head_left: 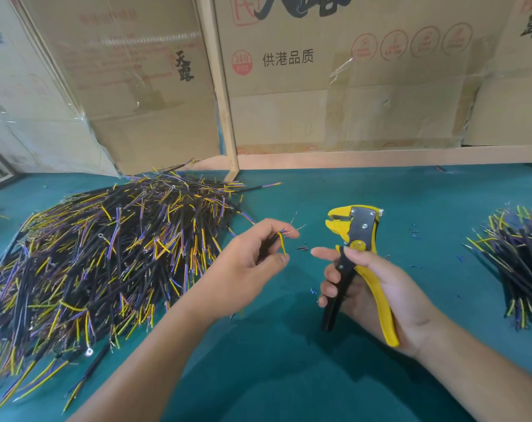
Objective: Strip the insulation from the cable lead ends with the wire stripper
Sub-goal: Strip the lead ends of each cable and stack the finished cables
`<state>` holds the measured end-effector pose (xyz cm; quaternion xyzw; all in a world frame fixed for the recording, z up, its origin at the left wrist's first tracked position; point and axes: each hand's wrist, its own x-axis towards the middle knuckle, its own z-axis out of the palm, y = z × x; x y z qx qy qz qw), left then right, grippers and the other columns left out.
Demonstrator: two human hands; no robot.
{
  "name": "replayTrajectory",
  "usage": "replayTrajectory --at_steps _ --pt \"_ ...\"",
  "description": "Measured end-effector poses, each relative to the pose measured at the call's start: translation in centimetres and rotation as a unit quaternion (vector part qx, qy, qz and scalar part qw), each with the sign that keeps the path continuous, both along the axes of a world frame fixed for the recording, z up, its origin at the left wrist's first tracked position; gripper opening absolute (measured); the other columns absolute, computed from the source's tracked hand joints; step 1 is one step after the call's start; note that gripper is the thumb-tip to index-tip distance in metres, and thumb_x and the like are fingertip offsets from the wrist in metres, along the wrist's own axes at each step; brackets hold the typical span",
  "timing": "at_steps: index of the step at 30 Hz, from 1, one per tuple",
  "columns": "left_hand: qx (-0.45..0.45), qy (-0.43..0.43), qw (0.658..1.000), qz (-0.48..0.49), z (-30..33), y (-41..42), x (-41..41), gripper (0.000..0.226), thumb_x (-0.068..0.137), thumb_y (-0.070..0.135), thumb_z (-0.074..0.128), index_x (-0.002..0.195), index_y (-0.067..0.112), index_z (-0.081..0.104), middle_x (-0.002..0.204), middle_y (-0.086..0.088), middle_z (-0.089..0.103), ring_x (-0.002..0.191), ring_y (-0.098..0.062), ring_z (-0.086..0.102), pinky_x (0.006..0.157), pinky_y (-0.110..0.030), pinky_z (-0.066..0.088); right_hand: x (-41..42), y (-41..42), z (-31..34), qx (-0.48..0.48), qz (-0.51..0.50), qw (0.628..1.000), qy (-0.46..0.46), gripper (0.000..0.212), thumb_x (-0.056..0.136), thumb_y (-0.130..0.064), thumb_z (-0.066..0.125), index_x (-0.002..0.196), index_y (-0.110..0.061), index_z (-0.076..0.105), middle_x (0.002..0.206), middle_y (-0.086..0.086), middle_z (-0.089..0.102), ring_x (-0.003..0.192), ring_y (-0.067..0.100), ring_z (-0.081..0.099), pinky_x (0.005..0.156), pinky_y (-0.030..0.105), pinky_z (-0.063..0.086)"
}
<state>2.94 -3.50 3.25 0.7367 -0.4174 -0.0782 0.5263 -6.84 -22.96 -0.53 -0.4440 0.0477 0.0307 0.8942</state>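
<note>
Head view: cable [281, 239] in left hand [246, 266]

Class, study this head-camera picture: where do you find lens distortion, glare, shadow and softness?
Head view: wide-angle bending bows the wooden post and the cardboard boxes; glare streaks the tape on the left box; soft shadows lie on the green mat under both forearms; the wire stripper in the right hand is sharp, the bare strands at the left hand faint.
</note>
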Motion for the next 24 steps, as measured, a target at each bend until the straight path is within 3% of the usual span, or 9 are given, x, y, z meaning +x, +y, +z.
replayTrajectory --at_steps 4,9,12,15,17,20,22,24 --pt "-0.015 -0.018 1.0 -0.012 -0.1 0.1 -0.1 0.021 0.095 0.007 0.056 0.113 0.016 0.063 0.076 -0.002 0.038 0.072 -0.03 0.034 0.065 -0.029 0.034 0.0 0.2 -0.1 0.006 0.012 1.0 0.002 0.05 0.086 -0.035 0.067 0.122 0.0 0.069 0.078 0.009 0.052 0.067 0.025 0.053 0.069 0.043 0.054" --pt "-0.021 -0.029 0.999 0.022 -0.6 -0.2 0.4 0.02 0.098 0.002 0.058 0.109 0.016 0.069 0.074 0.018 0.053 0.068 -0.002 0.046 0.065 -0.016 0.04 0.1 0.6 0.0 0.01 0.012 1.0 0.018 0.047 0.088 -0.033 0.062 0.12 0.001 0.07 0.078 0.01 0.051 0.066 0.026 0.052 0.069 0.043 0.054" --pt "0.003 -0.024 0.999 0.038 -1.2 -0.2 0.9 0.016 0.096 0.016 0.06 0.109 0.021 0.07 0.078 0.019 0.063 0.069 -0.002 0.056 0.07 -0.021 0.049 0.1 0.9 -0.1 0.012 0.017 0.999 0.024 0.05 0.088 -0.032 0.06 0.123 0.002 0.067 0.076 0.01 0.051 0.065 0.026 0.052 0.067 0.043 0.055" --pt "0.083 -0.048 0.994 0.057 -1.7 -0.3 1.1 0.031 0.091 0.045 0.056 0.097 0.017 0.07 0.074 -0.003 0.064 0.066 -0.025 0.056 0.068 -0.044 0.054 0.1 1.0 -0.3 0.011 0.014 1.0 0.023 0.053 0.086 -0.032 0.062 0.126 0.003 0.063 0.076 0.01 0.051 0.065 0.026 0.052 0.066 0.043 0.055" --pt "0.082 -0.021 0.996 0.04 -2.0 -0.5 1.1 0.037 0.09 0.048 0.054 0.093 0.013 0.067 0.071 0.002 0.064 0.059 -0.018 0.058 0.064 -0.041 0.055 0.2 1.0 -0.3 0.01 0.012 1.0 0.023 0.056 0.085 -0.033 0.063 0.128 0.004 0.062 0.076 0.01 0.051 0.064 0.026 0.052 0.066 0.042 0.055" --pt "0.049 0.001 0.998 0.038 -2.1 -0.8 0.7 0.029 0.095 0.046 0.055 0.092 0.019 0.067 0.059 0.012 0.05 0.05 -0.007 0.045 0.051 -0.02 0.04 0.1 1.0 -0.2 0.013 0.01 0.999 0.03 0.057 0.085 -0.033 0.063 0.128 0.004 0.061 0.075 0.01 0.051 0.064 0.026 0.052 0.065 0.042 0.055" --pt "0.022 -0.006 0.998 0.057 -1.9 -1.2 0.5 0.03 0.096 0.048 0.055 0.091 0.024 0.071 0.053 0.013 0.037 0.049 -0.004 0.03 0.046 -0.019 0.026 0.1 0.9 -0.3 0.018 0.007 0.999 0.029 0.056 0.086 -0.033 0.063 0.128 0.004 0.061 0.075 0.009 0.052 0.063 0.026 0.052 0.065 0.043 0.055" --pt "0.008 -0.016 0.997 0.075 -1.5 -1.9 0.2 0.036 0.094 0.053 0.056 0.09 0.023 0.074 0.053 0.004 0.043 0.055 -0.005 0.034 0.048 -0.027 0.028 0.0 0.9 -0.3 0.022 0.013 0.999 0.035 0.056 0.087 -0.033 0.062 0.127 0.005 0.061 0.075 0.009 0.051 0.064 0.025 0.052 0.066 0.042 0.055"
